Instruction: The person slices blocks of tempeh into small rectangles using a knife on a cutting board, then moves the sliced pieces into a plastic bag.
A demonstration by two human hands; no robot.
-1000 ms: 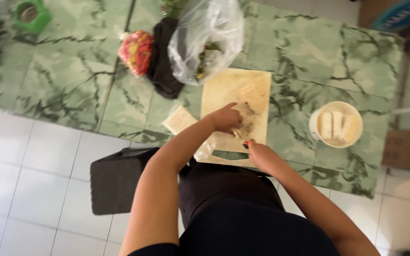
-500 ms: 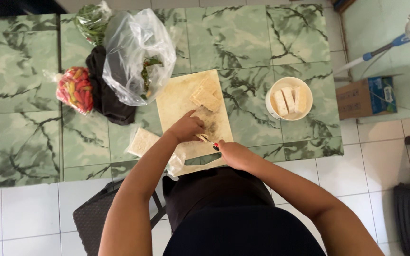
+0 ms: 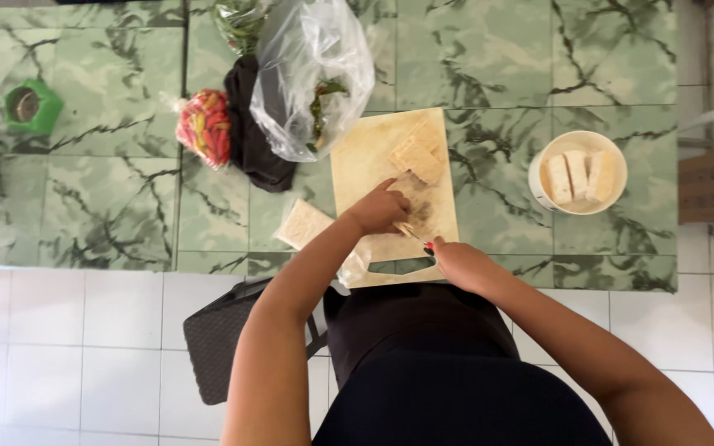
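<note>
— Holding what with the left hand?
— Pins a pale block near the middle of the cutting board, fingers curled and pressed together on it, forefinger stretched toward 1 o'clock. Probably keeps it from sliding.
— And with the right hand?
— Closes round what looks like a knife, at 5 o'clock from the block, tip aimed toward 10 o'clock under the left knuckles. Too small to say more.
— Why cut pieces up at the board's 1 o'clock corner?
— Likely set clear of the blade. Same for the white bowl of slices at 3 o'clock, within right-hand reach.
— Around the board?
— Lies on a green marbled surface. Clear bag, black bag and red bag toward 10 o'clock, wrapped block at 8, green cup far off at 9. Below, white tiled floor and a black chair at 7 o'clock.
</note>
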